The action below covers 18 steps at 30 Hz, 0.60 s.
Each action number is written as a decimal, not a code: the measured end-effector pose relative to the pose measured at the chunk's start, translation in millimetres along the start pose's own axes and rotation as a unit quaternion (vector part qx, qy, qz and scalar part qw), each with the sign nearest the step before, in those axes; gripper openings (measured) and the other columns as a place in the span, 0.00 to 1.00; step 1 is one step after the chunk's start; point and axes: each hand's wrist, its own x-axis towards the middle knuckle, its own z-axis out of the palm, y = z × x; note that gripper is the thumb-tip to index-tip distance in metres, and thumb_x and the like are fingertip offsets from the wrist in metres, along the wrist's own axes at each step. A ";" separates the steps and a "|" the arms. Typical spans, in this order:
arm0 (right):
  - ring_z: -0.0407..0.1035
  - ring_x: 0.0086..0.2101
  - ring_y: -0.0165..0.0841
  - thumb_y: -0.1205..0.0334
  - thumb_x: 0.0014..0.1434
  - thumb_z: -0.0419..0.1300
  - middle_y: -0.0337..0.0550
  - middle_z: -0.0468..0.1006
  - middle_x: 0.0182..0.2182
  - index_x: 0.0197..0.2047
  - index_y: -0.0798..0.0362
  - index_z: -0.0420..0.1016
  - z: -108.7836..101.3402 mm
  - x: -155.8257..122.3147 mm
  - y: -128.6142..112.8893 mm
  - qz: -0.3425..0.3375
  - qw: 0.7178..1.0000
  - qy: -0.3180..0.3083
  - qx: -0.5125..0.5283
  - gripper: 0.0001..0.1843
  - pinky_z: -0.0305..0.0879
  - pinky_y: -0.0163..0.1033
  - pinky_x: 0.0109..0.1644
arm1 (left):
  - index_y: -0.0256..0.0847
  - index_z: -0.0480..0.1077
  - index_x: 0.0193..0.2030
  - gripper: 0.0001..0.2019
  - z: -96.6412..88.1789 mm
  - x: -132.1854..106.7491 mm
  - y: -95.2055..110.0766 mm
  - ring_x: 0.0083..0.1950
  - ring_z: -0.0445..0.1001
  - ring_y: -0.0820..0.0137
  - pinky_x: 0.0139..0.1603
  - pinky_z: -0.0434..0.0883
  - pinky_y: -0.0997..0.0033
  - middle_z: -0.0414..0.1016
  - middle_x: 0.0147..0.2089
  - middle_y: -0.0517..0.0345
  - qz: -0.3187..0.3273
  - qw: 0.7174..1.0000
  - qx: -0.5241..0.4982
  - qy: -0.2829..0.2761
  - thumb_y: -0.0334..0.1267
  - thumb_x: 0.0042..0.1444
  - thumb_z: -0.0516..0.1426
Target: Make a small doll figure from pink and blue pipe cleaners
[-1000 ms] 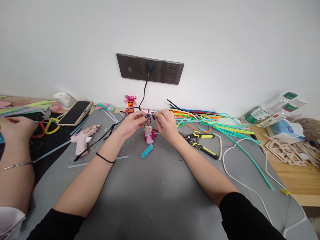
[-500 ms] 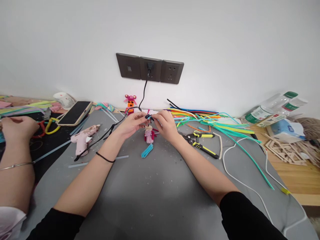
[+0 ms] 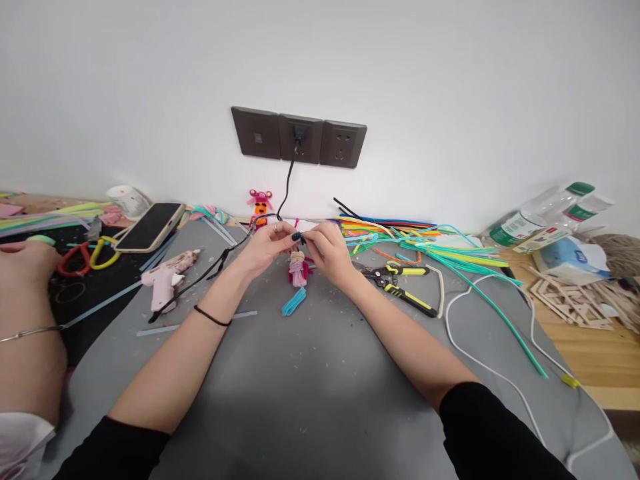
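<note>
Fingertips of my left hand (image 3: 269, 249) and my right hand (image 3: 329, 252) meet in a pinch above the grey mat. Dark spots show at the fingertips; whatever small thing lies between them is too small to make out. Just below them stands a pink and beige bundle of pipe cleaners (image 3: 299, 270), its top partly hidden by my fingers. In front of that bundle lies a folded blue pipe cleaner piece (image 3: 293, 302). A pink and orange pipe cleaner figure (image 3: 261, 207) is behind my left hand, against the wall.
Left are a pink glue gun (image 3: 167, 280), a phone (image 3: 150, 227), scissors (image 3: 103, 252) and another person's hand (image 3: 27, 267). Right are yellow-black wire strippers (image 3: 405, 287), many pipe cleaners (image 3: 450, 255), a white cable (image 3: 485, 369) and bottles (image 3: 520, 227).
My hands stay nearly in place; a light blue bit that showed between my fingertips is hidden now. The other person's hand on the left has shifted left and turned, showing something pale green.
</note>
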 end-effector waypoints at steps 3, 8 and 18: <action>0.66 0.38 0.39 0.65 0.73 0.51 0.48 0.74 0.36 0.45 0.51 0.74 1.2 -0.9 -0.3 0.009 1.000 0.004 0.009 0.10 0.60 0.45 0.43 | 0.39 0.72 0.30 0.28 1.6 0.2 -0.8 0.30 0.70 0.73 0.31 0.67 0.73 0.71 0.28 0.62 0.033 0.999 0.035 0.003 0.58 0.34 0.75; 0.67 0.38 0.38 0.66 0.72 0.51 0.46 0.73 0.34 0.44 0.50 0.72 3.9 -1.8 0.4 -0.004 0.998 0.048 0.027 0.09 0.62 0.44 0.41 | 0.40 0.72 0.33 0.26 3.0 0.5 -4.3 0.31 0.71 0.70 0.32 0.69 0.70 0.72 0.30 0.59 0.105 0.987 0.117 0.022 0.61 0.42 0.71; 0.70 0.41 0.40 0.69 0.72 0.48 0.49 0.75 0.39 0.52 0.51 0.70 0.6 -1.3 -2.4 -0.022 0.997 0.033 0.065 0.13 0.68 0.46 0.45 | 0.41 0.70 0.34 0.26 1.9 0.6 -5.1 0.30 0.71 0.69 0.29 0.69 0.70 0.73 0.30 0.58 0.124 0.982 0.137 0.049 0.63 0.47 0.68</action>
